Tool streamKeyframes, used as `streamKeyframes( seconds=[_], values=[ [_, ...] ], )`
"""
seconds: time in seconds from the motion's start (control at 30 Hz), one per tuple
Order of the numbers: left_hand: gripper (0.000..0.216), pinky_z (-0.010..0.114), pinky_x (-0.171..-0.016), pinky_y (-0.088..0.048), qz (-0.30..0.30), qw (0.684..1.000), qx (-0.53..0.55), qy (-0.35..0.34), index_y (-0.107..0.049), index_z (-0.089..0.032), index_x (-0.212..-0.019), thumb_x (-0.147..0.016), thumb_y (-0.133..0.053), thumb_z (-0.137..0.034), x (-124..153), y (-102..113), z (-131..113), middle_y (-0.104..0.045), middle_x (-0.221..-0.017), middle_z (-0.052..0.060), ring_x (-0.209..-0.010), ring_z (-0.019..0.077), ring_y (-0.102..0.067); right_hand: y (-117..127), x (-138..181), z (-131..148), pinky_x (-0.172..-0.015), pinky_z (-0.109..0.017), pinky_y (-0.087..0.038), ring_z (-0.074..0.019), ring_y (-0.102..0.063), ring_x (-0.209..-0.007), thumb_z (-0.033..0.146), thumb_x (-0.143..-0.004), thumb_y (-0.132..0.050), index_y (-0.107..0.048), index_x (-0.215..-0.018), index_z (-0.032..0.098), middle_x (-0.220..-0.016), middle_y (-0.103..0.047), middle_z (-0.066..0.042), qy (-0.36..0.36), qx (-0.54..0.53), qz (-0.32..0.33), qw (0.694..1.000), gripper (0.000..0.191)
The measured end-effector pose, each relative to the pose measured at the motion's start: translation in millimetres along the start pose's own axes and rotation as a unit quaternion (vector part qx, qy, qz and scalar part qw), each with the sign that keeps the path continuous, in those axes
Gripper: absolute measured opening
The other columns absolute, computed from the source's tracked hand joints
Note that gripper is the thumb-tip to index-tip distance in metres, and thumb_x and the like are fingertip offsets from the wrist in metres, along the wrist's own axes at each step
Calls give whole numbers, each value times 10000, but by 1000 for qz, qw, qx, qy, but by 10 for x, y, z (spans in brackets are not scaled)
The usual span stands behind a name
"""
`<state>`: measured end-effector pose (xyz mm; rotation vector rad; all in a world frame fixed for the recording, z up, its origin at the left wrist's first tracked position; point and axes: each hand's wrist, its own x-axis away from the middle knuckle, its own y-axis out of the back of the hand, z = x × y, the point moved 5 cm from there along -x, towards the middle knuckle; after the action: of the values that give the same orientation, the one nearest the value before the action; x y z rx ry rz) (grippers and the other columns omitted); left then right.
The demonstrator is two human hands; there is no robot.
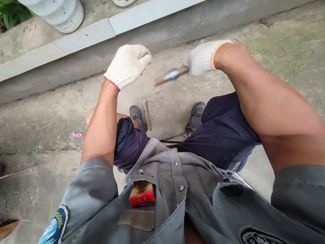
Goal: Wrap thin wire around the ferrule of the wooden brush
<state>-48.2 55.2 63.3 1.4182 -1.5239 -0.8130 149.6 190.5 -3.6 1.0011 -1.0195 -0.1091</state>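
Observation:
Both my hands wear white knit gloves and are raised over the concrete ground. My left hand [127,64] is curled into a loose fist; what it holds, if anything, is hidden. My right hand [200,57] grips a tool handle [170,75] with a dark-and-white wrapped band, pointing left toward my left hand and blurred by motion. On the ground between my shoes lies a short brown stick [146,115].
My knees and dark shorts fill the middle, with my grey shoes [195,117] below the hands. A concrete kerb [83,35] runs across the back with a pale grey pot [61,13] on it. A small pink scrap [77,135] lies at left. A thin rod [17,171] lies at the left edge.

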Motion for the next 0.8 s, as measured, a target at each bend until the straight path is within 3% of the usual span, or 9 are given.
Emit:
streamKeyframes(
  seconds=[0.1, 0.17, 0.33, 0.43, 0.53, 0.6, 0.67, 0.73, 0.8],
  values=[
    [623, 565, -1133, -531, 10, 1000, 19, -8, -868, -485, -1331, -979, -428, -751, -14, -30, 18, -846, -1106, 46, -1265, 437, -702, -229, 166, 83, -818, -207, -389, -65, -547, -776, 272, -981, -776, -742, -1099, 60, -841, -661, -39, 109, -21, 146, 983, 245],
    [611, 560, -1130, -527, 16, 999, 39, -7, -871, -458, -1316, -978, -449, -743, -31, -66, 32, -850, -1121, 41, -1251, 431, -698, -195, 306, 106, -749, -181, -303, -26, -477, -737, 340, -1012, -782, -744, -1115, 76, -856, -663, -4, 151, -22, 143, 978, 286],
    [607, 542, -1115, -537, 49, 997, 54, -12, -849, -340, -1276, -995, -468, -720, -61, -177, 20, -864, -1126, 7, -1146, 352, -678, 197, 553, 24, -640, -200, -270, -28, -444, -636, 580, -890, -889, -795, -1123, 136, -807, -668, -8, 97, -76, -46, 991, 510],
    [590, 531, -1112, -539, 75, 993, 91, -15, -834, -359, -1254, -1015, -456, -744, -40, -209, -45, -868, -1075, -13, -1105, 333, -673, 409, 603, -29, -591, -181, -332, -47, -527, -617, 449, -928, -771, -815, -1237, 165, -962, -757, -47, 77, -228, -180, 954, 422],
    [560, 520, -1095, -540, 76, 993, 90, -17, -852, -359, -1184, -1020, -461, -724, -13, -179, -116, -863, -1032, 1, -1101, 340, -674, 535, 509, -178, -740, -253, -546, -135, -692, -787, 263, -917, -644, -821, -1263, 109, -1079, -778, -120, 5, -293, -268, 918, 418],
    [536, 531, -1078, -538, 77, 994, 78, -18, -871, -347, -1130, -1025, -466, -682, 6, -146, -145, -855, -1014, 23, -1094, 357, -686, 601, 415, -321, -934, -422, -615, -277, -763, -1013, 215, -912, -624, -812, -1252, 17, -1115, -761, -201, -89, -219, -304, 923, 436],
    [511, 536, -1038, -541, 68, 995, 70, -25, -878, -317, -1100, -1031, -479, -628, 29, -100, -158, -843, -976, 46, -1041, 358, -703, 657, 334, -413, -1078, -555, -572, -415, -729, -1238, 209, -970, -586, -776, -1293, -52, -1194, -729, -276, -151, -111, -323, 928, 457],
    [479, 505, -983, -552, 39, 996, 76, -30, -869, -286, -1125, -1032, -505, -584, 53, -42, -149, -830, -931, 47, -966, 327, -707, 631, 252, -443, -1130, -630, -524, -488, -658, -1369, 169, -995, -585, -728, -1370, -72, -1273, -695, -321, -174, -40, -293, 939, 468],
    [461, 478, -977, -556, -4, 996, 83, -28, -860, -288, -1169, -1030, -520, -566, 70, 17, -116, -827, -914, 28, -929, 298, -704, 499, 168, -435, -1150, -681, -496, -479, -646, -1388, 102, -955, -660, -731, -1364, -44, -1289, -692, -319, -172, -26, -219, 960, 440]
  ],
)
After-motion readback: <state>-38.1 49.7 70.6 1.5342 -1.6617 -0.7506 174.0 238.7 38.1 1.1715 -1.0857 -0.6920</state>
